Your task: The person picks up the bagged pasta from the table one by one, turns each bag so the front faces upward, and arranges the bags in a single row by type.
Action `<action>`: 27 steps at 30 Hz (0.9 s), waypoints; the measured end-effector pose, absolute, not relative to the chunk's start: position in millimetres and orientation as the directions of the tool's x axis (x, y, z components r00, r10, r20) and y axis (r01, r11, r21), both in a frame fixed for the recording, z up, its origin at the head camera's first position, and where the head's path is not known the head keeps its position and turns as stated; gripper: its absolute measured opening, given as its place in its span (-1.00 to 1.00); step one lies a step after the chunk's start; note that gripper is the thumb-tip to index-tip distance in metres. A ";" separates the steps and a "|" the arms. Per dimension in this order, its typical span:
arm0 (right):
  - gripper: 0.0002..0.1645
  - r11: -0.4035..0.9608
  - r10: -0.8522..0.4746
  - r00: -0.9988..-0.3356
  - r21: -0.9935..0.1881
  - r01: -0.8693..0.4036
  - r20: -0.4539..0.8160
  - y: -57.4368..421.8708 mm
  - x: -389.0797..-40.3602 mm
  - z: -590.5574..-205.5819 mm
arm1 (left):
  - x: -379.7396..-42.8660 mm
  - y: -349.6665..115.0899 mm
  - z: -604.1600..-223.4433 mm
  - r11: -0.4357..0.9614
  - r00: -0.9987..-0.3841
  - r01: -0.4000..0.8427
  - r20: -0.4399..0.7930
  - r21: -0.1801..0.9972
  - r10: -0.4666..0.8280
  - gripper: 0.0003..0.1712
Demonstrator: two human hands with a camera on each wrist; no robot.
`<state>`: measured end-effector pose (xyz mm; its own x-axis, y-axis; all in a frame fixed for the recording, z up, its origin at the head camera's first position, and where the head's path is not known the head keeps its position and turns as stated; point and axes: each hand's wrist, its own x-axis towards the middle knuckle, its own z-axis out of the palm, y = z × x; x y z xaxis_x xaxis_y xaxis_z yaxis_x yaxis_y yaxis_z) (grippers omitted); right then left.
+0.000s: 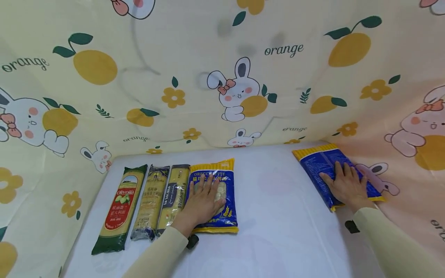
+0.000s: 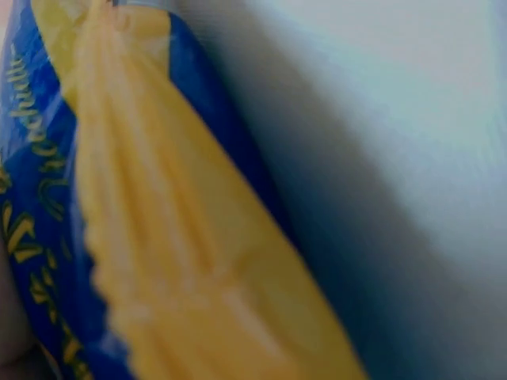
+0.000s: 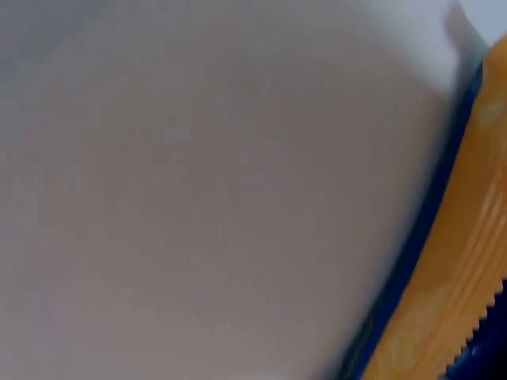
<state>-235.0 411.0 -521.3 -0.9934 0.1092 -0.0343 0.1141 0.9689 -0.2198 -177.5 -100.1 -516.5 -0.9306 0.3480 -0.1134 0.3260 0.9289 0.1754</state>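
My left hand (image 1: 202,202) rests with spread, straight fingers on a blue and yellow bag of orecchiette pasta (image 1: 227,197), which lies face up at the right end of a row of pasta packs. In the left wrist view the bag's crimped yellow end (image 2: 174,237) fills much of the picture. Over at the table's right side, my right hand (image 1: 347,185) lies flat on a second blue and yellow bag (image 1: 318,170), printed with small text and turned at a slant. The right wrist view catches only this bag's yellow edge (image 3: 451,293).
Left of the orecchiette bag lie a green and red Olivoilà spaghetti pack (image 1: 119,208), a clear pasta pack (image 1: 151,202) and a La Sicilia spaghetti pack (image 1: 175,193). The white table (image 1: 271,216) meets a printed cloth (image 1: 194,116) at the back and sides.
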 end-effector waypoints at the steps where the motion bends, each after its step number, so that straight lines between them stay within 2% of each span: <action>1: 0.30 0.963 0.114 -0.992 -0.239 0.124 -0.057 411.4 -234.3 -521.9 | -177.4 -99.4 -517.1 0.928 -0.930 0.328 -0.110 0.175 0.350 -0.09; 7: 0.33 0.941 0.123 -0.984 -0.299 0.156 -0.127 403.5 -230.5 -521.7 | -177.6 -97.5 -519.8 0.927 -0.931 0.330 -0.104 0.177 0.351 -0.09; 14: 0.39 0.943 0.125 -0.984 -0.294 0.157 -0.124 376.7 -227.1 -525.3 | -177.7 -97.4 -520.1 0.924 -0.931 0.327 -0.100 0.196 0.350 -0.09; 27: 0.33 0.947 0.088 -0.989 -0.297 0.120 -0.119 258.5 -199.4 -528.3 | -178.2 -97.0 -519.8 0.924 -0.929 0.324 -0.116 0.204 0.352 -0.09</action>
<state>-199.4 258.5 -528.3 -0.9890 0.0883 -0.1190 0.1204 0.9472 -0.2972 -178.2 -97.0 -519.8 -0.9289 0.3518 -0.1159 0.3244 0.9236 0.2042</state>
